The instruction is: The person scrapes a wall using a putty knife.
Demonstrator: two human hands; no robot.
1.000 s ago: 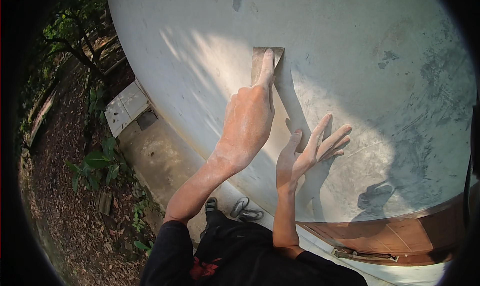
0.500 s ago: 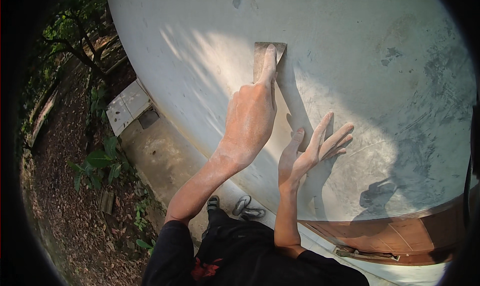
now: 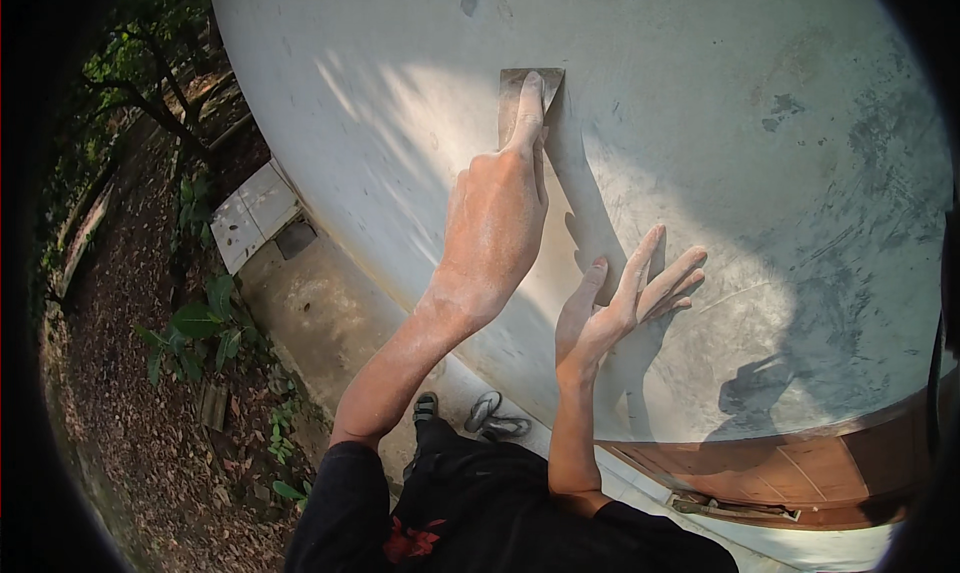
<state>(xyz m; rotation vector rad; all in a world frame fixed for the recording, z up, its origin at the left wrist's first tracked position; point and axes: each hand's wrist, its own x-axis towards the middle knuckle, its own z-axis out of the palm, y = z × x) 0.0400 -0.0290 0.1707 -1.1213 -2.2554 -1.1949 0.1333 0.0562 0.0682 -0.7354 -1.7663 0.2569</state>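
Note:
My left hand (image 3: pixel 492 213) is closed around a scraper or putty knife, its index finger stretched along the blade. The flat, dusty metal blade (image 3: pixel 513 103) lies against the grey-white plastered wall (image 3: pixel 680 93); the fingers and palm hide its handle. Lower and to the right, my right hand (image 3: pixel 612 318) is open, fingers spread, at the wall with its fingertips touching or close to it. Nothing is in it. Pale dust coats both hands.
Brown wooden panelling (image 3: pixel 760 473) borders the wall at lower right. A pair of sandals (image 3: pixel 490 415) lies on the concrete ledge by my foot. White tiles (image 3: pixel 255 213), a leafy plant (image 3: pixel 200 320) and leaf-littered ground (image 3: pixel 130 373) are to the left.
My left hand and the scraper have slid a little up the wall and slightly left. My right hand has stayed in place.

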